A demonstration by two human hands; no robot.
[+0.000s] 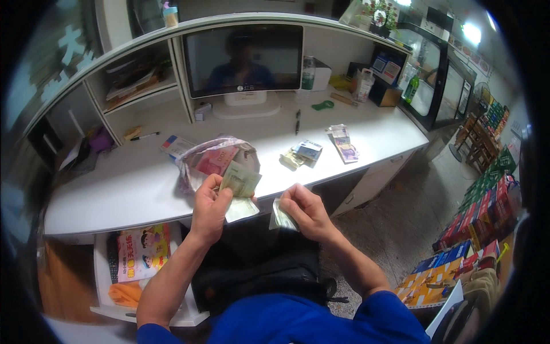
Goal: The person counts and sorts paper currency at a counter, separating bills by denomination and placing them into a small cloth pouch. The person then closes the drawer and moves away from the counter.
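My left hand (pixel 211 206) grips green banknotes (pixel 240 180) between thumb and fingers, in front of an open patterned fabric pouch (pixel 187 172). A red banknote (pixel 215 160) shows in the pouch's mouth. Off the desk's front edge, my right hand (pixel 304 210) pinches another greenish banknote (pixel 282 216). Beyond it on the white desk lie a yellowish-green folded banknote (pixel 292 160) and a blue folded one (pixel 309 149), partly overlapping. Purple banknotes (pixel 345 146) lie to their right, and a black pen (pixel 297 122) lies farther back.
A monitor (pixel 244 60) stands at the back of the desk (pixel 129 189). Below left, an open drawer (pixel 101 275) holds a colourful booklet (pixel 139 253) and an orange cloth-like thing (pixel 124 294). Stacked cartons (pixel 485 210) line the right side. A plastic bottle (pixel 308 74) stands beside the monitor.
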